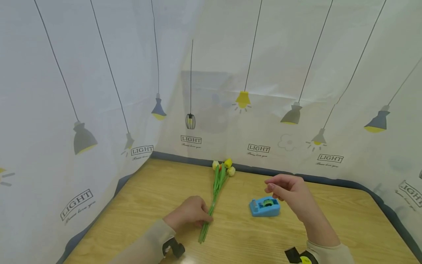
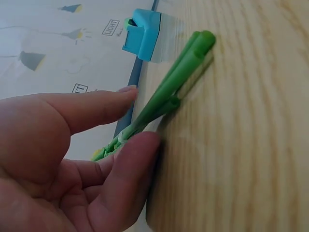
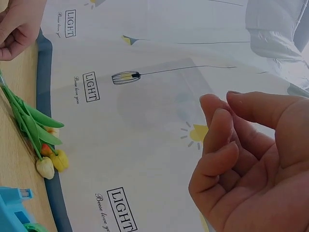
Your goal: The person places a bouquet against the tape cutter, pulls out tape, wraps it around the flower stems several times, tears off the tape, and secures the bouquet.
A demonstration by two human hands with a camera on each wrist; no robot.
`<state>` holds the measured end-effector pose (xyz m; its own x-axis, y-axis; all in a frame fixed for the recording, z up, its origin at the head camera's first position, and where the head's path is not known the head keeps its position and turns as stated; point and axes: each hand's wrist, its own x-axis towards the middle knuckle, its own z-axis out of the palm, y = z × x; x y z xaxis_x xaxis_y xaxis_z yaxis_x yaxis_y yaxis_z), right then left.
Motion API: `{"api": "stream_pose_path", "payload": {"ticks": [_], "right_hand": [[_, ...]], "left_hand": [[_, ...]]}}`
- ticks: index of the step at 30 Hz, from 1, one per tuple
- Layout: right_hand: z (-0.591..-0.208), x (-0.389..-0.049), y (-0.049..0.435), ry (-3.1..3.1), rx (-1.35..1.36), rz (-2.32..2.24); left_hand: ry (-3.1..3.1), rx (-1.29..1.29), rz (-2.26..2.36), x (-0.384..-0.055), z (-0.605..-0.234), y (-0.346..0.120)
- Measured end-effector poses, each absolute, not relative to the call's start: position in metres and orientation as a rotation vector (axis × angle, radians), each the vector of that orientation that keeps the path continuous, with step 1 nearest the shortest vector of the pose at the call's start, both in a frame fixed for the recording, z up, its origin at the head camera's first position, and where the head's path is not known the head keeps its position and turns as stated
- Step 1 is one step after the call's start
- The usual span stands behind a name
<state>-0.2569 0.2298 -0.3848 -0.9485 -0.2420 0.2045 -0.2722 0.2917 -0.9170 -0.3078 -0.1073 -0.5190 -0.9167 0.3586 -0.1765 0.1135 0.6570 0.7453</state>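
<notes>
A bunch of tulips (image 1: 215, 187) with yellow, pale and red blooms lies on the wooden table, stems toward me. My left hand (image 1: 192, 212) holds the green stems (image 2: 181, 72) near their lower end, fingers curled and thumb extended alongside. A clear shiny band (image 2: 124, 134) shows on the stems. To the right stands a blue tape dispenser (image 1: 265, 207) with a green-cored roll. My right hand (image 1: 293, 192) is raised above and right of the dispenser, fingers loosely curled and thumb tip close to the index fingertip; nothing visible lies between them.
A white fabric backdrop (image 1: 217, 80) printed with hanging lamps surrounds the wooden table (image 1: 158, 190) at the back and sides. Dark edging (image 1: 270, 172) runs along the table's rim. A black strap device (image 1: 173, 247) sits on the left wrist.
</notes>
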Motion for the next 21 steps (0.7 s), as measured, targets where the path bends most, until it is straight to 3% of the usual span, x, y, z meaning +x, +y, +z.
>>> {"api": "stream_pose_path", "payload": {"ticks": [6,13,21], "right_hand": [[-0.386,-0.26,0.235,-2.552,0.534,1.606],[-0.402,-0.267,0.25,-2.715,0.313,1.059],[-0.453,-0.288,0.284,-2.78,0.278,0.634]], "left_hand": [[2.7,0.374,1.054,-0.315,-0.511,-0.109],[2.993,0.553,0.895,-0.324,-0.496,-0.112],[3.24,0.822,0.497,-0.345,-0.503,-0.113]]}}
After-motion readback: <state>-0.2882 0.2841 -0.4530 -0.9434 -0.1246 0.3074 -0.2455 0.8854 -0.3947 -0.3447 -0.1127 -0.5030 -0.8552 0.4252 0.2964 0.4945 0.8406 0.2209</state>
